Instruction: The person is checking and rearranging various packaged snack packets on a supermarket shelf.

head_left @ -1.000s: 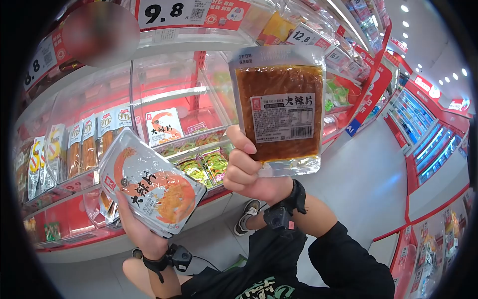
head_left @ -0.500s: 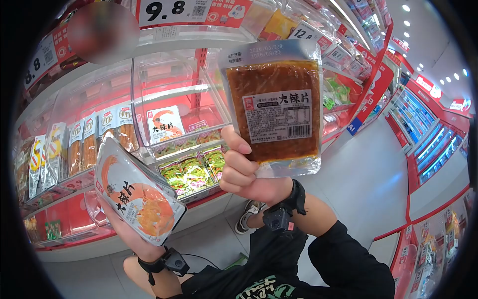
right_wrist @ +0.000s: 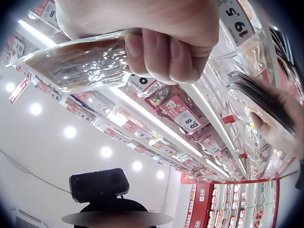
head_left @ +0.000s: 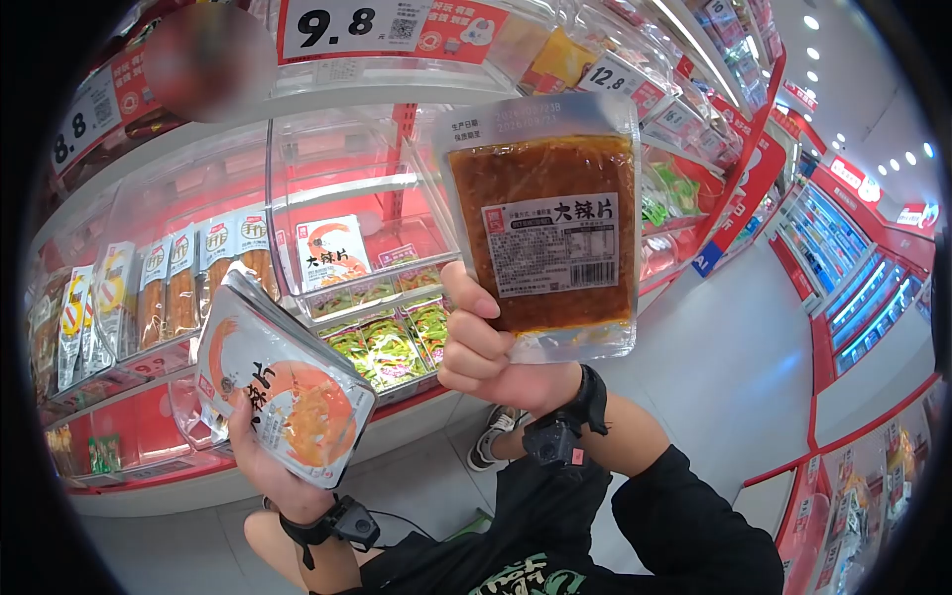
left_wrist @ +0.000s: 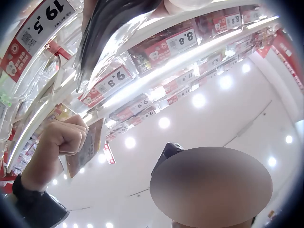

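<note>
In the head view, my right hand [head_left: 501, 342] pinches the lower left edge of a clear pouch [head_left: 555, 198] with brown-orange contents, its printed back label facing me. Curled fingers [right_wrist: 161, 54] grip that pouch [right_wrist: 80, 64] in the right wrist view. My left hand [head_left: 273, 466] holds several white packets [head_left: 297, 397] in a stack, thumb over the front one, which shows an orange food picture. From the side, the right wrist view shows the stack [right_wrist: 259, 97] as layered dark and silver edges. A similar white packet [head_left: 332, 253] stands in a clear shelf bin behind.
Clear bins hold sausage-like packs [head_left: 183, 283] at the left and green packets [head_left: 387, 347] between my hands. A price label [head_left: 347, 28] runs along the upper shelf. Grey floor [head_left: 694, 367] lies to the right, with shelves [head_left: 858, 297] beyond.
The stack in my left hand has tilted and fanned at its top, and the left thumb has moved onto its front. The pouch in my right hand has shifted slightly left and stays gripped.
</note>
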A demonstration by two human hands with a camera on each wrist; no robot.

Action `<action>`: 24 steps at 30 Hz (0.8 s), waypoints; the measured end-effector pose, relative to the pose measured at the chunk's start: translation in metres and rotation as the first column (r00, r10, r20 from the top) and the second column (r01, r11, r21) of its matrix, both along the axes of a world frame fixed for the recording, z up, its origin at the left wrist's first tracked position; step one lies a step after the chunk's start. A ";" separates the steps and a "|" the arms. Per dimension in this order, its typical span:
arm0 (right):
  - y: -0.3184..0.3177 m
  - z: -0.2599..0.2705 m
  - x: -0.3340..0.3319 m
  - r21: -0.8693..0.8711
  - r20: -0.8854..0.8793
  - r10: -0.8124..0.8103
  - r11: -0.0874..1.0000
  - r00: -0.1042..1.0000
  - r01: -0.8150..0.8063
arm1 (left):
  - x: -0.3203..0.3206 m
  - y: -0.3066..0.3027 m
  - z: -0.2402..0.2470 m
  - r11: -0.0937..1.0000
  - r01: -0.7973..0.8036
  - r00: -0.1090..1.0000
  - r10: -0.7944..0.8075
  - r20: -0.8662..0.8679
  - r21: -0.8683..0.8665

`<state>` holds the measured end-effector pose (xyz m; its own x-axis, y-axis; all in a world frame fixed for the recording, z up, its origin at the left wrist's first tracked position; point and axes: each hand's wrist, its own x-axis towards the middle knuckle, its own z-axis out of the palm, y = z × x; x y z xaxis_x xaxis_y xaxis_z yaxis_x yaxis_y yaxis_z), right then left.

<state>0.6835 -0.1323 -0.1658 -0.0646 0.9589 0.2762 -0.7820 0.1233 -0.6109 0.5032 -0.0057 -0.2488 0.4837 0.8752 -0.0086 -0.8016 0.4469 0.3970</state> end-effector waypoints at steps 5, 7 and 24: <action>-0.001 -0.001 0.001 0.011 0.010 0.000 1.000 1.000 0.000 | 0.006 -0.005 0.002 0.999 0.035 0.999 -0.035 -0.011 -0.004; 0.000 -0.002 0.001 0.008 0.019 0.001 1.000 1.000 -0.001 | 0.008 -0.007 0.003 0.998 0.068 0.997 -0.068 0.023 0.001; 0.000 -0.007 0.001 0.014 0.019 -0.001 1.000 1.000 0.000 | 0.010 -0.009 0.001 0.998 0.047 0.999 -0.048 -0.005 -0.030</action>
